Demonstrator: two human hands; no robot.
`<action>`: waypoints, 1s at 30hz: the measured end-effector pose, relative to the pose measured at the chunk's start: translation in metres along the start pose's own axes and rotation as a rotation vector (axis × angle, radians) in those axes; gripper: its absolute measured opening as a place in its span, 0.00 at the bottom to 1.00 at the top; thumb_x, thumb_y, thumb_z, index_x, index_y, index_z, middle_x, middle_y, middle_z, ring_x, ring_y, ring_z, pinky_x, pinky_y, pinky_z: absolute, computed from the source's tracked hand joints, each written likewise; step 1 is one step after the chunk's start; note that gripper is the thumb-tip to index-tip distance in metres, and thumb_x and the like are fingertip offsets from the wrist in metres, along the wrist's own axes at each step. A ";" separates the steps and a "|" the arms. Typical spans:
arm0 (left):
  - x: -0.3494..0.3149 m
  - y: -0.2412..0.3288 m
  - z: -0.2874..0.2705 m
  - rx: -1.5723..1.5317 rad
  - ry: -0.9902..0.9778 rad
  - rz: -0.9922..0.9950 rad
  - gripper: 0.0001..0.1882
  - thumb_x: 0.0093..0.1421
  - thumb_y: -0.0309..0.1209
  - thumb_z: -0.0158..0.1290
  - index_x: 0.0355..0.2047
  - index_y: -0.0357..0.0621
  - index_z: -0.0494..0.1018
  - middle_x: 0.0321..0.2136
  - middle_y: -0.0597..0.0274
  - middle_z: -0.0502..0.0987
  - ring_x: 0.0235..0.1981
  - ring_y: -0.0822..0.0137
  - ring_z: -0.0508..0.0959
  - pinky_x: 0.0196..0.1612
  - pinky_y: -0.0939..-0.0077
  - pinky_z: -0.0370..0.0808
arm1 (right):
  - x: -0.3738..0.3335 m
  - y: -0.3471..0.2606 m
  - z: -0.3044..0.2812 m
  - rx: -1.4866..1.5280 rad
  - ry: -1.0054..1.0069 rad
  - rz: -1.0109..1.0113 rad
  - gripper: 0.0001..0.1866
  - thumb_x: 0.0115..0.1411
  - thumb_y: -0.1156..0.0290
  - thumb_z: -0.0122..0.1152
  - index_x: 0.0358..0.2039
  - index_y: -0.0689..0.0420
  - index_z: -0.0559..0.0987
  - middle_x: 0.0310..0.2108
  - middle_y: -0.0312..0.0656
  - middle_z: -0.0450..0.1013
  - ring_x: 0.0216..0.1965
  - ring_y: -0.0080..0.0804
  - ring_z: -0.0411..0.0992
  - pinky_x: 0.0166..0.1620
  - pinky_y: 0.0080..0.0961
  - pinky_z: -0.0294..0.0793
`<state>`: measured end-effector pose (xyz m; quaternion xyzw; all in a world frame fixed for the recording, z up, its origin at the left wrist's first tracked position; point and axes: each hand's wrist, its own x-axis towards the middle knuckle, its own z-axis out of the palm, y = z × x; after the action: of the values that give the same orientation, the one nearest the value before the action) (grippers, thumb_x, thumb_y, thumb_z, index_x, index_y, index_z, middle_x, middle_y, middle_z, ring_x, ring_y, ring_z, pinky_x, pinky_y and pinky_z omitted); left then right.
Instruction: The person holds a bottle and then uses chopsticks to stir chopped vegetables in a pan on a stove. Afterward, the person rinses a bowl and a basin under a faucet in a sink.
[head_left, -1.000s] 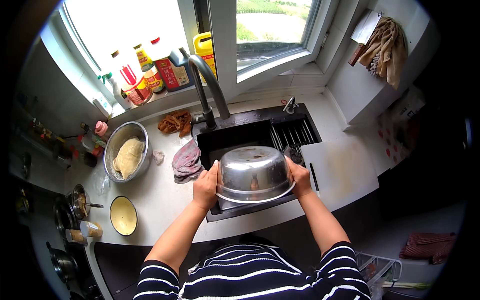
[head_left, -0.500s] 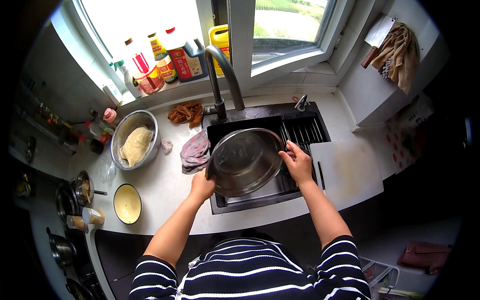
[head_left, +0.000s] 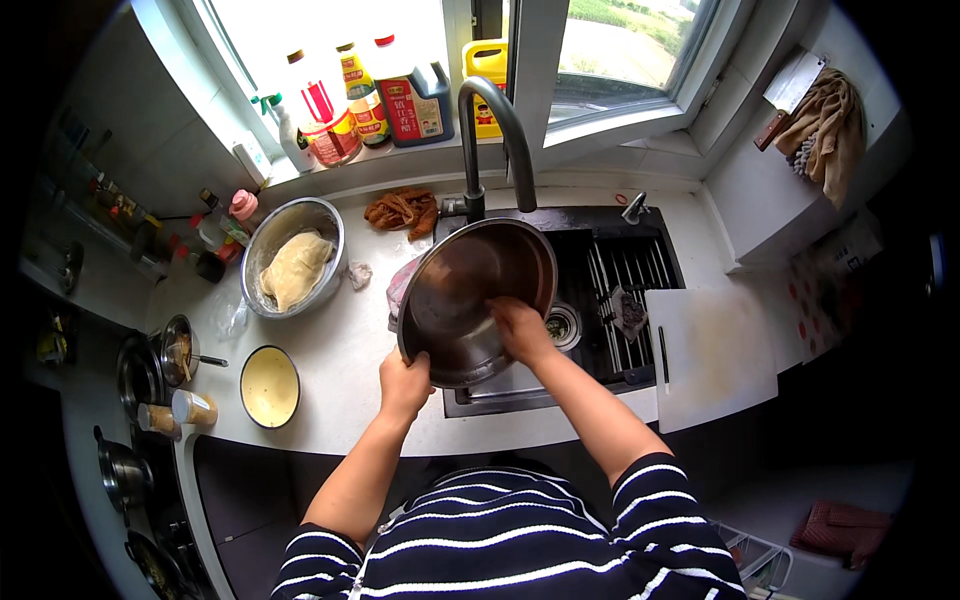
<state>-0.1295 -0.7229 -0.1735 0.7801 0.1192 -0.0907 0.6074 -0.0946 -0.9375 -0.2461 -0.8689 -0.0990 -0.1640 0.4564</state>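
Observation:
A large metal basin (head_left: 455, 265) is held tilted over the left part of the black sink (head_left: 590, 395), its inside turned toward me. My left hand (head_left: 405, 387) is closed on the lower left rim, thumb over the edge. My right hand (head_left: 522, 330) reaches inside the basin, fingers stretched against the inner wall. The grey faucet (head_left: 515, 150) arches just above the basin's far rim. Right of the basin, the sink drain (head_left: 563, 325) shows small green scraps. A pink-grey cloth (head_left: 398, 290) lies partly hidden behind the basin.
A metal bowl of dough (head_left: 297, 270) and a yellowish bowl (head_left: 270, 387) stand on the left counter. A white cutting board (head_left: 715, 350) lies right of the sink's drying rack (head_left: 640, 270). A brown rag (head_left: 402, 210) sits by the faucet; several bottles (head_left: 415, 105) line the sill.
The basin has tipped so its inside faces me. My right hand has left the right rim and moved left into the basin. The drain has come into view.

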 end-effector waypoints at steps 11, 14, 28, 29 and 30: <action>0.008 -0.019 -0.018 0.023 0.203 0.288 0.10 0.62 0.28 0.47 0.38 0.31 0.71 0.17 0.55 0.75 0.14 0.68 0.75 0.18 0.71 0.72 | -0.044 -0.042 0.033 0.798 -0.471 0.561 0.14 0.64 0.69 0.57 0.43 0.67 0.79 0.35 0.41 0.78 0.36 0.26 0.76 0.44 0.21 0.75; 0.013 -0.012 -0.036 0.204 0.198 0.455 0.17 0.63 0.28 0.48 0.50 0.31 0.68 0.19 0.51 0.76 0.17 0.63 0.78 0.23 0.69 0.74 | -0.047 0.015 0.000 0.567 -0.010 0.506 0.14 0.58 0.71 0.61 0.43 0.63 0.79 0.35 0.40 0.78 0.35 0.23 0.75 0.40 0.19 0.75; -0.004 0.094 -0.013 0.359 0.192 1.409 0.30 0.51 0.23 0.57 0.56 0.25 0.65 0.31 0.49 0.80 0.27 0.57 0.78 0.32 0.69 0.76 | 0.008 -0.094 -0.208 -0.080 0.177 -0.179 0.17 0.60 0.68 0.57 0.46 0.65 0.78 0.35 0.51 0.78 0.36 0.40 0.78 0.41 0.29 0.76; -0.008 0.100 -0.011 0.376 0.209 1.435 0.31 0.51 0.23 0.57 0.56 0.26 0.65 0.33 0.50 0.80 0.29 0.59 0.79 0.32 0.70 0.76 | 0.002 -0.091 -0.212 -0.155 0.260 -0.252 0.17 0.59 0.69 0.59 0.45 0.66 0.78 0.36 0.50 0.79 0.36 0.40 0.78 0.41 0.29 0.76; -0.007 0.093 -0.007 0.352 0.205 1.444 0.30 0.51 0.23 0.57 0.56 0.26 0.65 0.34 0.50 0.80 0.29 0.59 0.79 0.32 0.70 0.76 | -0.004 -0.088 -0.212 -0.226 0.342 -0.331 0.17 0.58 0.71 0.60 0.45 0.67 0.78 0.36 0.49 0.79 0.36 0.39 0.78 0.41 0.30 0.77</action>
<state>-0.1086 -0.7387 -0.0833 0.7546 -0.3825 0.3859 0.3678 -0.1679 -1.0625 -0.0682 -0.8460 -0.1422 -0.3909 0.3335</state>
